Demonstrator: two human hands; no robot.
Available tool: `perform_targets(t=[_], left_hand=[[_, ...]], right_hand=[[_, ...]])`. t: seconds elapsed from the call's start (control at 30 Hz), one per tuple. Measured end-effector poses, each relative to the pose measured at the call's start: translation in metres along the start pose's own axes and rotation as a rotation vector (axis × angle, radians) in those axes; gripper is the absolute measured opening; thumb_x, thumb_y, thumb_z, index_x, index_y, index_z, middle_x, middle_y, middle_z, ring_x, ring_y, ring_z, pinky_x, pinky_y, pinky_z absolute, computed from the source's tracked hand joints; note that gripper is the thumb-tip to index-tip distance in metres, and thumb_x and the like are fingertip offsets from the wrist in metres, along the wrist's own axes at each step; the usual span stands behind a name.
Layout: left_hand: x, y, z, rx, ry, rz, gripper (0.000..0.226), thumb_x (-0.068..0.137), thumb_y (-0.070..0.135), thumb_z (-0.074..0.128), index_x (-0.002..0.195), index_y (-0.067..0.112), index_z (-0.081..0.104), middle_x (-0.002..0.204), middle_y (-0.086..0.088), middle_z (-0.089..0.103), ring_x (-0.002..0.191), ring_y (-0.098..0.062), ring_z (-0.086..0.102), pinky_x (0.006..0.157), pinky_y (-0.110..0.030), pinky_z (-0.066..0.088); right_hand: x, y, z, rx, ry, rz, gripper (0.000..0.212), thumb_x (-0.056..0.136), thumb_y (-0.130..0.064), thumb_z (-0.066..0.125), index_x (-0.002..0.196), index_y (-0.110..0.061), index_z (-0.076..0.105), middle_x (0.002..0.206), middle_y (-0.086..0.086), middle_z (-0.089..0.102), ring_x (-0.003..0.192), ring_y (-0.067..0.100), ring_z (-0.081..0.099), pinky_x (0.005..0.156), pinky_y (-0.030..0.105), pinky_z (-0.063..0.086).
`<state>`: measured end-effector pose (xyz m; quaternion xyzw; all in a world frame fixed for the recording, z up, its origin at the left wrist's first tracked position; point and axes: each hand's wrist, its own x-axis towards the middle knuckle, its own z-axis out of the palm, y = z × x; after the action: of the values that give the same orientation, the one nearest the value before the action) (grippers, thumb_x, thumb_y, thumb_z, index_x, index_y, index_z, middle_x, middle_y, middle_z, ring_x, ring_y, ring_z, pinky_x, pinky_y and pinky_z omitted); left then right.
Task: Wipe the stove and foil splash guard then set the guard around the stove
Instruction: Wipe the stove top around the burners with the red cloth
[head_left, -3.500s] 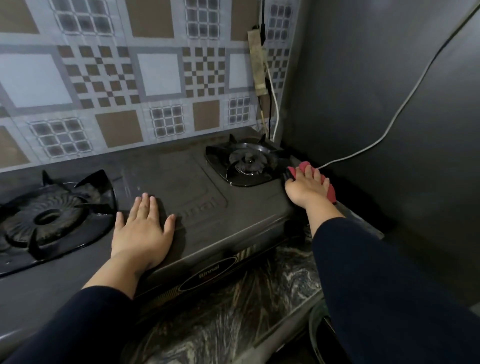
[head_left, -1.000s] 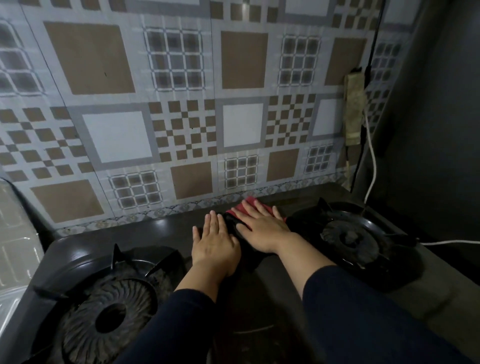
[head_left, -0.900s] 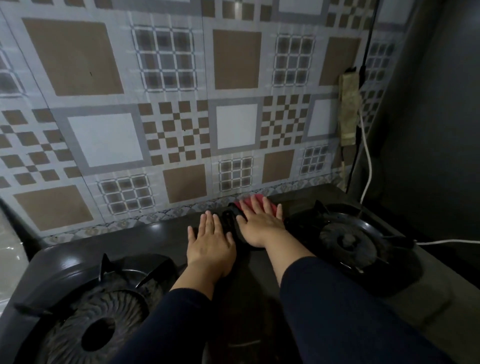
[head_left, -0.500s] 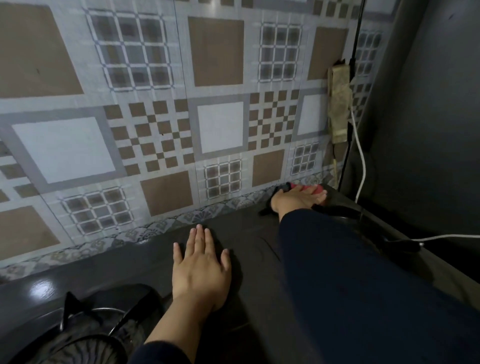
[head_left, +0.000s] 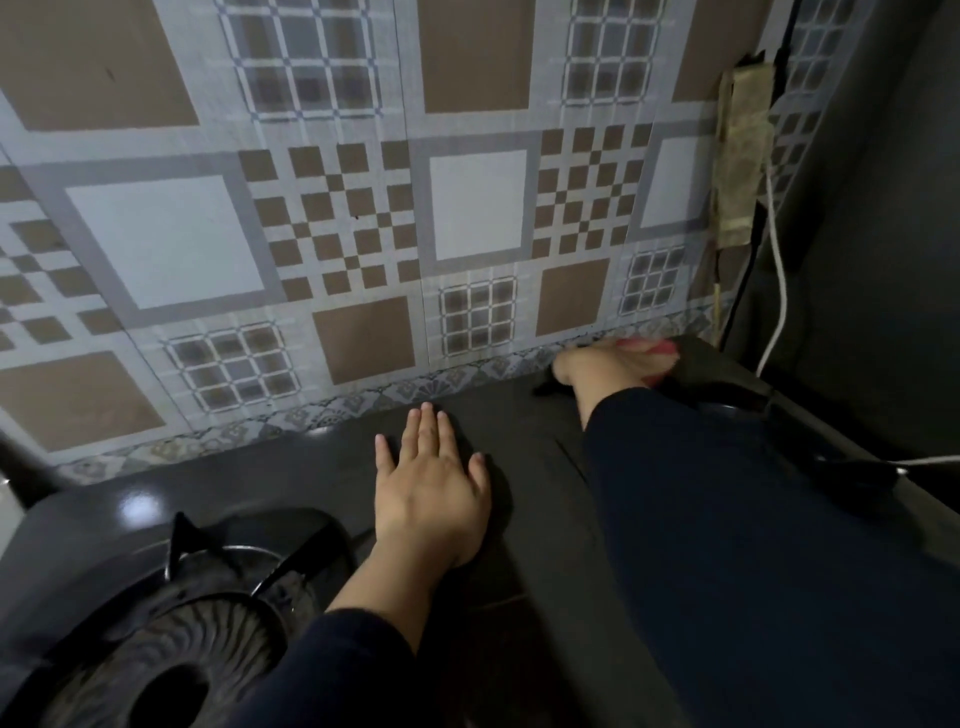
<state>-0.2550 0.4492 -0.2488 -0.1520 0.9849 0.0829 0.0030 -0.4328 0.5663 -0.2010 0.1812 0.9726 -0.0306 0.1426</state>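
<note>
The black two-burner stove (head_left: 291, 467) fills the lower part of the head view. My left hand (head_left: 428, 493) lies flat and open on its top, between the burners, holding nothing. My right hand (head_left: 608, 366) reaches to the stove's back right corner by the wall, pressing a red cloth (head_left: 649, 347) of which only an edge shows past the fingers. My dark right sleeve (head_left: 753, 545) hides most of the right burner. The left burner grate (head_left: 208, 597) is at the lower left. No foil splash guard is visible.
A patterned tile wall (head_left: 363, 208) rises directly behind the stove. A taped power strip (head_left: 737, 161) hangs at the wall's right edge with a white cable (head_left: 779, 312) dropping down. A dark wall (head_left: 883, 234) closes the right side.
My right hand has slid the red cloth from the middle back of the stove to the back right corner. My view has moved closer to the wall. The left hand stays flat.
</note>
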Motion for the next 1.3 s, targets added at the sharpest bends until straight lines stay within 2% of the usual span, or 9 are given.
perform_targets(t=[0.1,0.2,0.47,0.6,0.7,0.83,0.97,1.13,1.3], left_hand=[[0.000,0.000,0.000,0.009,-0.014,-0.005,0.065,0.098,0.045,0.009,0.152,0.012,-0.003,0.161,-0.003,-0.012,0.147,-0.015,-0.015,0.120,-0.047,-0.006],[0.001,-0.001,0.000,0.004,-0.020,-0.007,0.063,0.099,0.042,0.012,0.152,0.011,-0.001,0.161,-0.003,-0.009,0.148,-0.015,-0.013,0.120,-0.047,-0.005],[0.002,-0.001,-0.003,0.028,-0.029,-0.016,0.064,0.099,0.043,0.017,0.153,0.012,0.002,0.162,-0.003,-0.007,0.148,-0.014,-0.009,0.120,-0.045,-0.006],[-0.004,0.001,-0.005,0.035,-0.039,-0.011,0.067,0.098,0.047,0.017,0.153,0.011,0.003,0.162,-0.004,-0.007,0.148,-0.016,-0.008,0.120,-0.046,-0.005],[-0.011,0.003,-0.010,0.049,-0.026,-0.009,0.067,0.098,0.047,0.016,0.153,0.010,0.005,0.162,-0.004,-0.004,0.149,-0.017,-0.007,0.119,-0.050,-0.007],[-0.027,0.024,-0.021,0.127,0.032,0.058,0.064,0.099,0.045,0.015,0.152,0.010,0.010,0.162,-0.005,0.002,0.149,-0.019,-0.004,0.119,-0.050,-0.006],[-0.059,0.060,-0.016,0.020,-0.052,0.115,0.064,0.099,0.047,0.018,0.152,0.011,0.009,0.162,-0.004,0.001,0.149,-0.019,-0.003,0.119,-0.049,-0.004],[-0.097,0.092,-0.008,-0.097,-0.079,0.227,0.063,0.100,0.045,0.020,0.152,0.012,0.008,0.162,-0.002,-0.001,0.149,-0.018,-0.005,0.119,-0.047,-0.004],[-0.114,0.119,-0.007,-0.170,-0.081,0.263,0.067,0.099,0.050,0.018,0.152,0.013,0.001,0.161,-0.002,-0.009,0.148,-0.017,-0.012,0.118,-0.047,-0.007]], right_hand=[[-0.040,-0.026,0.026,-0.072,0.028,-0.257,0.070,0.094,-0.055,0.011,0.152,-0.017,0.002,0.157,0.025,-0.009,0.143,0.049,-0.006,0.114,0.062,-0.003],[-0.067,-0.019,0.048,-0.052,0.051,-0.415,0.062,0.097,-0.048,0.011,0.151,-0.022,-0.003,0.157,0.023,-0.012,0.142,0.050,-0.008,0.115,0.058,-0.004],[-0.114,0.070,0.068,0.062,0.083,-0.811,0.055,0.100,-0.036,0.018,0.152,-0.021,0.005,0.161,0.009,-0.008,0.148,0.029,-0.007,0.120,0.041,-0.003],[-0.139,0.120,0.077,0.045,0.129,-0.910,0.055,0.100,-0.037,0.018,0.152,-0.022,0.006,0.161,0.006,-0.007,0.148,0.023,-0.006,0.120,0.038,-0.003],[-0.157,0.161,0.080,0.097,0.155,-0.975,0.053,0.101,-0.036,0.024,0.151,-0.025,0.013,0.162,-0.001,0.001,0.149,0.017,0.000,0.121,0.033,0.000],[-0.173,0.206,0.079,0.145,0.181,-0.997,0.050,0.099,-0.036,0.035,0.147,-0.026,0.029,0.160,-0.007,0.015,0.147,0.010,0.012,0.119,0.027,0.008],[-0.189,0.245,0.085,0.154,0.233,-0.947,0.049,0.098,-0.040,0.037,0.145,-0.028,0.034,0.158,-0.011,0.020,0.145,0.006,0.017,0.117,0.023,0.011],[-0.194,0.298,0.093,0.268,0.338,-0.806,0.047,0.092,-0.040,0.048,0.138,-0.028,0.047,0.150,-0.013,0.038,0.140,0.001,0.030,0.113,0.018,0.016],[-0.158,0.348,0.091,0.318,0.385,-0.586,0.049,0.096,-0.034,0.043,0.142,-0.019,0.042,0.154,-0.006,0.033,0.145,0.010,0.022,0.117,0.032,0.013]])
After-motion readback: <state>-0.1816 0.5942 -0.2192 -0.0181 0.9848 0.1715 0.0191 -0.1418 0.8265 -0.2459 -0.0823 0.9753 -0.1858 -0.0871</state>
